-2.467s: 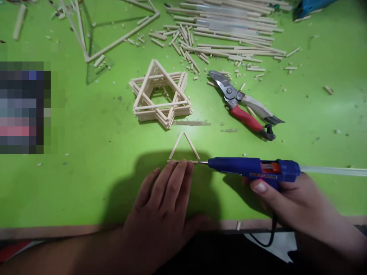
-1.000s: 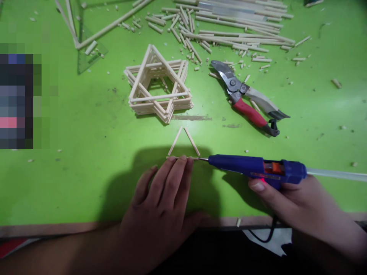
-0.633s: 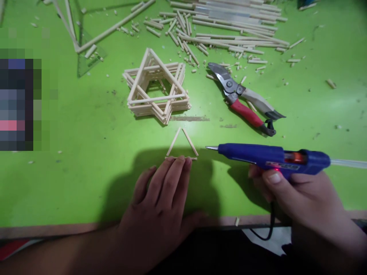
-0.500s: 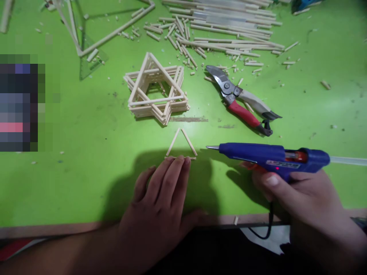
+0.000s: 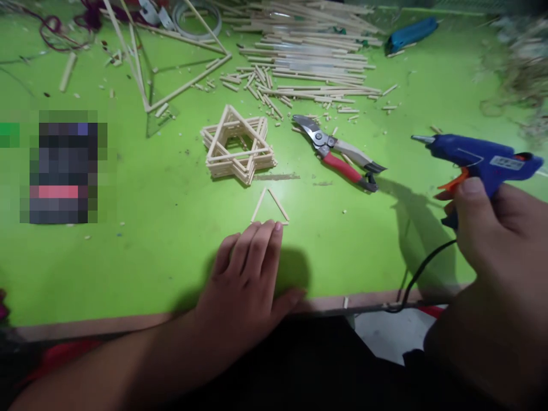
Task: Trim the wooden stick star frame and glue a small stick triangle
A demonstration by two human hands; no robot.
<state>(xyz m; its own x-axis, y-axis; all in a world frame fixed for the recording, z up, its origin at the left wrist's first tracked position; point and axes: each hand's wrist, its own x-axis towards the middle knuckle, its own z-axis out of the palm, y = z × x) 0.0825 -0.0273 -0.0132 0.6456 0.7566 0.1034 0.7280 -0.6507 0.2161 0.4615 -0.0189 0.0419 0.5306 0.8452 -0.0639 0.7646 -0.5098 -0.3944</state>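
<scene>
- Right on the small stick triangle [image 5: 278, 205] now: lying flat on the green desk [image 5: 149, 257], between the left hand [image 5: 246, 279] and the star-shaped stick frame [image 5: 222, 169], pointing an apex away from the body.
- Hard to call at the corners: bonded or merely meeting, impossible to tell.
- Looking feather-light, stiff along each stick, probably weak at the corners; likely dry and not slippery, yet easy to nudge askew. Best taken in a gentle pinch at the middle of a stick, clear of the corners.
- Over to the left hand: unclenched, laid palm-down, resting outstretched fingers on the near stick [image 5: 285, 223], gripping nothing.
- Out to the right hand [image 5: 492, 228]: wrapped around the blue glue gun [image 5: 475, 154], well apart from the small stick triangle, aiming the metal nozzle [image 5: 423, 138] leftward and trailing a black cord [image 5: 422, 268].
- Beyond, to the star-shaped stick frame: built up in layers, hollow in the middle.
- Rightward to the pruning shears [image 5: 322, 144]: lying with handles spread.
- Furthest back, to the long sticks [image 5: 321, 74]: strewn beside scattered short pieces [image 5: 259, 83].
</scene>
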